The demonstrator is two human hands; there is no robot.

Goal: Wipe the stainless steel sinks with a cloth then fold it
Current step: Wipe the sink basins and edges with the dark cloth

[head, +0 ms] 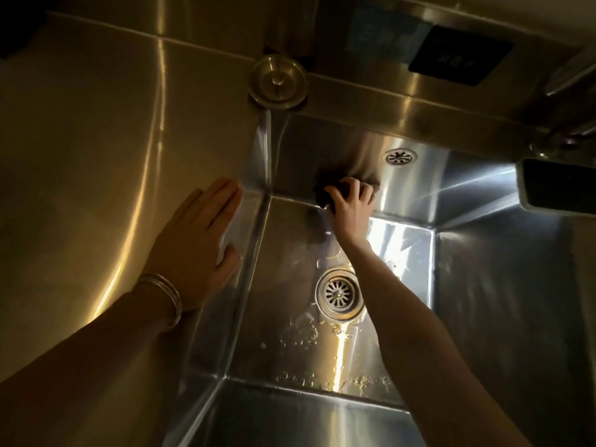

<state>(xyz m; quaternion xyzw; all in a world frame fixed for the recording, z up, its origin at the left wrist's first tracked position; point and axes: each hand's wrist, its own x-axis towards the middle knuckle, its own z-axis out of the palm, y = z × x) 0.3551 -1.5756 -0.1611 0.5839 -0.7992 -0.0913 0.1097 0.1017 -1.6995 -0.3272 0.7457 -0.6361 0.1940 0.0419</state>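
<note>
A deep stainless steel sink (503,285) fills the middle and right of the view, with a round drain (338,293) in its wet floor. My right hand (351,208) reaches down to the far wall near the floor and presses a dark cloth (321,195) against the steel; most of the cloth is hidden under my fingers. My left hand (196,243) lies flat, fingers apart, on the steel counter at the sink's left rim, holding nothing. Bangles circle that wrist.
A round metal strainer plug (278,80) sits on the ledge behind the sink's left corner. An overflow hole (401,156) is in the far wall. A dark panel (459,54) and a tap (567,124) stand at the right, above a dark tray (558,188).
</note>
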